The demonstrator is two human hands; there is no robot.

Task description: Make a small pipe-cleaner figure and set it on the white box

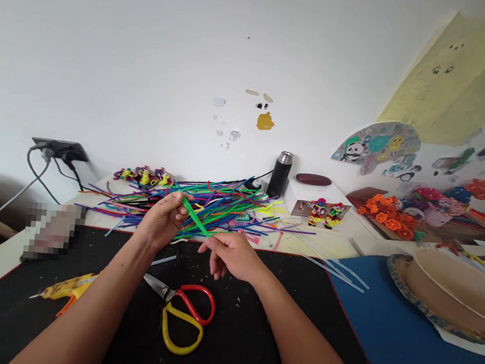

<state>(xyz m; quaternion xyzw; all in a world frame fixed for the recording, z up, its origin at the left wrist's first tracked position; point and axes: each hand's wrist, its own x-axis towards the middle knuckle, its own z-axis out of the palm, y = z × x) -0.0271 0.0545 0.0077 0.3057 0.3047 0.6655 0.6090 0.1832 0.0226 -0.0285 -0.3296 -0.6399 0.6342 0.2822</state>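
A short bundle of bright green pipe cleaners [197, 219] stretches between my two hands above the black mat. My left hand [163, 216] pinches its upper left end. At the lower right end, my right hand [233, 253] grips it between thumb and index finger, the other fingers curled loosely. Below the hands lie scissors [183, 318] with one red and one yellow handle; the blades are partly covered by my left forearm. Behind the hands spreads a large heap of pipe cleaners [223, 211] in many colours.
A yellow glue gun [67, 287] lies left, partly behind my left forearm. At the back stand a black thermos [280, 175] and a white box [301, 190] with a dark red case [313, 179] on it. Glue sticks [347, 272] and a large beige bowl [449, 285] lie right.
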